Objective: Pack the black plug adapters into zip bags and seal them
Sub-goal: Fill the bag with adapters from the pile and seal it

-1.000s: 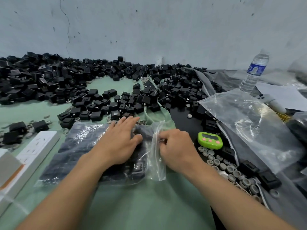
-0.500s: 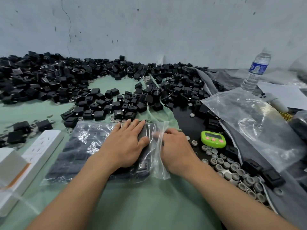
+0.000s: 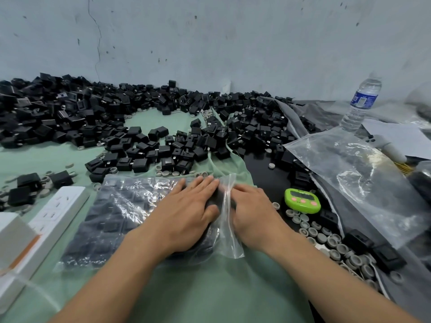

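Note:
A clear zip bag (image 3: pixel 121 213) filled with black plug adapters lies flat on the green cloth in front of me. My left hand (image 3: pixel 186 213) presses flat on the bag's right part, fingers straight. My right hand (image 3: pixel 254 215) lies against the bag's open end, its fingers stretched along the loose plastic flap (image 3: pixel 229 220) that sticks up between my hands; its thumb is hidden. A large heap of loose black adapters (image 3: pixel 163 141) spreads across the back of the table.
A stack of empty clear bags (image 3: pixel 363 183) lies at the right, with a green timer (image 3: pixel 302 200) and several grey caps (image 3: pixel 326 238) beside my right hand. A white power strip (image 3: pixel 56 210) and a box (image 3: pixel 11 238) lie at the left. A water bottle (image 3: pixel 360 103) stands at the back right.
My right hand has uncurled from pinching the bag's mouth and now lies stretched along it. My left hand stayed pressed on the bag.

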`<state>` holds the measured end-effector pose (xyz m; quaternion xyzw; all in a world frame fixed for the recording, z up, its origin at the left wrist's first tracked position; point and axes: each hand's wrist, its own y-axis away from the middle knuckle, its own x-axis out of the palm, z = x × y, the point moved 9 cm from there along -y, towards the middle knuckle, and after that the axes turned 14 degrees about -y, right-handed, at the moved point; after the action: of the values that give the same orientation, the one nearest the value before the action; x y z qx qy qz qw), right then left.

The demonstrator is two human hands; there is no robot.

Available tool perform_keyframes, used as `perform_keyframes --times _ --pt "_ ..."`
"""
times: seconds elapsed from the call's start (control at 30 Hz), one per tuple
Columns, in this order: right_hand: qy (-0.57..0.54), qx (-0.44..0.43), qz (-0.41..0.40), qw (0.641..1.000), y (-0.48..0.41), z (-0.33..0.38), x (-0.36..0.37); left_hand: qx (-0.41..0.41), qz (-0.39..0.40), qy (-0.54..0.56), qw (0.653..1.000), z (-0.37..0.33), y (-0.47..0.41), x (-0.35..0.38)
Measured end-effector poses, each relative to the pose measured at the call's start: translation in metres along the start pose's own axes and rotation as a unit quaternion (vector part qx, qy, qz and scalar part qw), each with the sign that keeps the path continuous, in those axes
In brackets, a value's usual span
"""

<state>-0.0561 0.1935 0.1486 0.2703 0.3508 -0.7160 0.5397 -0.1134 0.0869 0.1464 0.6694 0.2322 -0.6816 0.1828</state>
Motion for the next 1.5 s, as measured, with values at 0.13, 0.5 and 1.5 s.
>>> perform_keyframes --times 0.13,0.5,1.5 --pt "-0.075 0.074 -0.045 0.993 -0.001 -0.009 -0.034 0.009 0.024 -0.022 0.999 -0.002 -0.001 0.006" --pt "0.067 0.148 -0.059 0.985 -0.13 -0.058 -0.064 0.001 0.04 -0.045 0.998 0.001 -0.007 0.011" --pt "-0.352 0.227 -0.097 0.903 0.01 -0.04 -0.026 -0.039 -0.025 -0.023 0.999 0.005 -0.008 0.001"
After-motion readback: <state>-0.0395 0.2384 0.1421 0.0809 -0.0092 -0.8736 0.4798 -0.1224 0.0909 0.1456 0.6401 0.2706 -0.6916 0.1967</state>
